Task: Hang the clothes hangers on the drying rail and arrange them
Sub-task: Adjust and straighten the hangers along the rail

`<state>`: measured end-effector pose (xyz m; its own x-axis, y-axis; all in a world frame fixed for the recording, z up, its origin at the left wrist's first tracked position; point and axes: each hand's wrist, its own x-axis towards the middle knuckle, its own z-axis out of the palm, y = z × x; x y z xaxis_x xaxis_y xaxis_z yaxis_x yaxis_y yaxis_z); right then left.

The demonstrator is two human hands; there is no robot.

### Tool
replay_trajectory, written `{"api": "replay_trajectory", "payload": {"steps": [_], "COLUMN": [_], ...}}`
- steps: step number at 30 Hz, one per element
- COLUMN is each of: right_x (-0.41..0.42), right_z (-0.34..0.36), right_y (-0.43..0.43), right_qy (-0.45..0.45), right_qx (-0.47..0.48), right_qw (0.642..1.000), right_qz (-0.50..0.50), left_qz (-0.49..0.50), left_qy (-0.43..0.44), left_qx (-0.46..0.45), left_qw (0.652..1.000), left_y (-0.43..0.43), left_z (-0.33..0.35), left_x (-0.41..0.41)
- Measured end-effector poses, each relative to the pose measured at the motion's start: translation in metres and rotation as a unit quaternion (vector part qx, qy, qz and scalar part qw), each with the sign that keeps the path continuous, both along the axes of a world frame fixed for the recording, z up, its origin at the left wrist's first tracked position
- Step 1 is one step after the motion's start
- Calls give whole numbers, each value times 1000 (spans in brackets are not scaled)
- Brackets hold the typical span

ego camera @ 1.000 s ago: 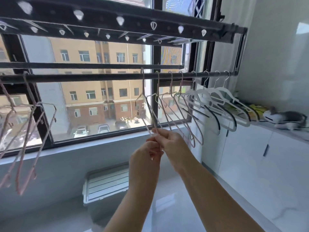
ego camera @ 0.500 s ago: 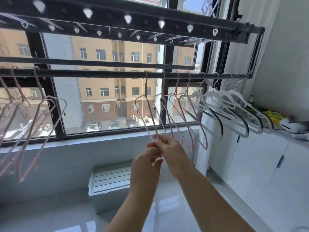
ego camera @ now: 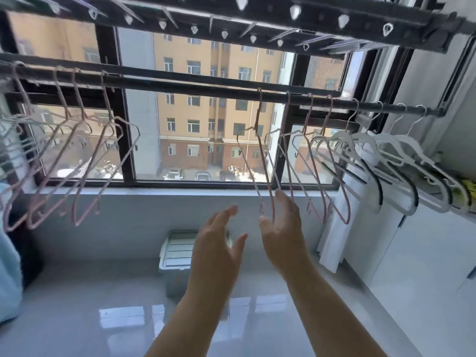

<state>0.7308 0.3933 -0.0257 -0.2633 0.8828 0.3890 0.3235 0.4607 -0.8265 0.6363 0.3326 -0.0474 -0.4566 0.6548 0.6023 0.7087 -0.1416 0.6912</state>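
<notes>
- My left hand (ego camera: pixel 219 243) is raised with its fingers spread and loose, gripping nothing. My right hand (ego camera: pixel 283 233) is up beside it, also open, palm turned inward.
- The low corner of one pink hanger (ego camera: pixel 258 112) dangles between the right hand's thumb and fingers. I cannot tell whether skin meets wire.
- Under both hands lies a glossy pale floor (ego camera: pixel 128 318) that mirrors the window light.
- Just beyond the left hand, a white slatted box (ego camera: pixel 177 253) stands on that floor against the grey wall (ego camera: pixel 128 215).
- Right of the right hand runs a white cabinet (ego camera: pixel 425 253). At the far left edge, well off the left hand, hangs a pale blue cloth (ego camera: pixel 7 253).
- Above the hands, the drying rail (ego camera: pixel 206 89) crosses the room and carries that hanger by its hook.
- Three more pink hangers (ego camera: pixel 307 119) hang just right of it, then a row of white hangers (ego camera: pixel 363 141) further right.
- Another pink bunch (ego camera: pixel 108 101) hangs well left of the left hand.
- Higher up sits a dark rack with clips (ego camera: pixel 257 24).
- Farthest off, through the dark window frame (ego camera: pixel 121 124), I see a tan apartment block (ego camera: pixel 206 112) and parked cars (ego camera: pixel 175 173).
</notes>
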Motion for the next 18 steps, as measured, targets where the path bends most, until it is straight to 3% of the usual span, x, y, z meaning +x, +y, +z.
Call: {"api": "replay_trajectory", "payload": {"steps": [3,7,15,18], "right_x": [-13,-55,-175,-213], "right_z": [-1,-1,-4,3], "right_y": [-10,-21,-49,-61], "right_qy": [2,-7,-53,-34], "right_qx": [49,27,-30,-97], "right_qw": [999,997,967,956], "right_qz": [-1,72,248,276], "left_qz": [85,200,221,185], "left_qy": [7,20,4,-45], "left_qx": [65,90,-46,-118], "left_qw": [994,975,974,975], "left_y": [-15,-40,-71,-73], "left_z": [18,39,28,19], "left_x": [-37,-92,-173,-192]}}
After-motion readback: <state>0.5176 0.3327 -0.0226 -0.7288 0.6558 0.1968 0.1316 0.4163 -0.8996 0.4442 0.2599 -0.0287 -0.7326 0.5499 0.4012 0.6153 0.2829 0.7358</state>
